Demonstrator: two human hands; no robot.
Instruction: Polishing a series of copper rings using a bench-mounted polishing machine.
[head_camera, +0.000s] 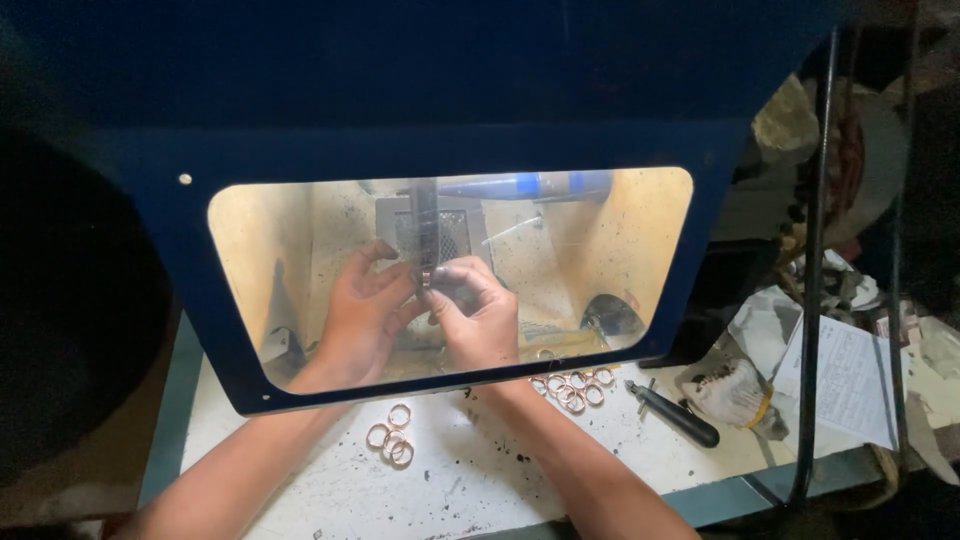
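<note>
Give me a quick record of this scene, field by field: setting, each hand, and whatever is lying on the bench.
Setting: blue cabinet with a lit window, both hands reaching inside
Left hand: behind the window, fingers at a small ring
Right hand: pinching the same ring against a spinning tool, as far as the glass shows
Near left arm: a cluster of copper rings on the white bench
Near right arm: more rings
Right side: black-handled tool, crumpled cloth, paper sheet

We see glossy copper-coloured metal rings (390, 438) on a matt white, speckled counter (480, 480), a smooth blue painted hood (450, 90) with clear pane (300, 230), and crumpled paper (850, 380)
</note>
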